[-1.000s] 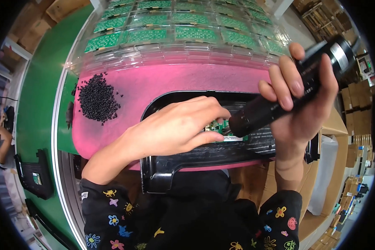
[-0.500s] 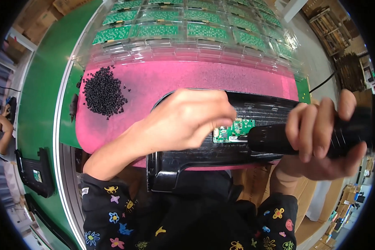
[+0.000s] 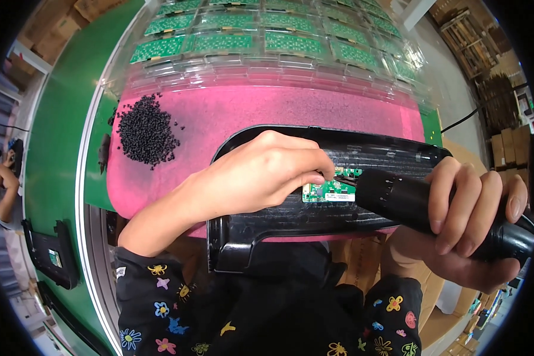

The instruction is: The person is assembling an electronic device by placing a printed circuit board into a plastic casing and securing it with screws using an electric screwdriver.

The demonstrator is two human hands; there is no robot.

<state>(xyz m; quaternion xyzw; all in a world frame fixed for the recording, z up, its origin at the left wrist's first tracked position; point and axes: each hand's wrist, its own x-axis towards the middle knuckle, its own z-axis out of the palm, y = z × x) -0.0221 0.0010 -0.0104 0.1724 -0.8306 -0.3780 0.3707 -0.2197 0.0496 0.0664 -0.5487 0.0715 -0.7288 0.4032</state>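
Note:
A black plastic housing lies on the pink mat, and a small green circuit board with a white label sits inside it. My right hand is wrapped round a black electric screwdriver, whose bit points left over the board's upper part. Thumb and forefinger of my left hand are pinched together over the board, right by the bit. Whatever they hold, if anything, is too small and hidden to name. Part of the board is covered by the left fingers and the screwdriver.
A heap of tiny black screws lies at the mat's left. Clear plastic trays with many green boards stand at the back. On the green bench at left rests another black housing. Another person's arm shows at far left.
The screwdriver has swung so its bit moved up from the white label toward my left fingertips, while its rear dropped. My right hand lowered with it; my left hand barely shifted.

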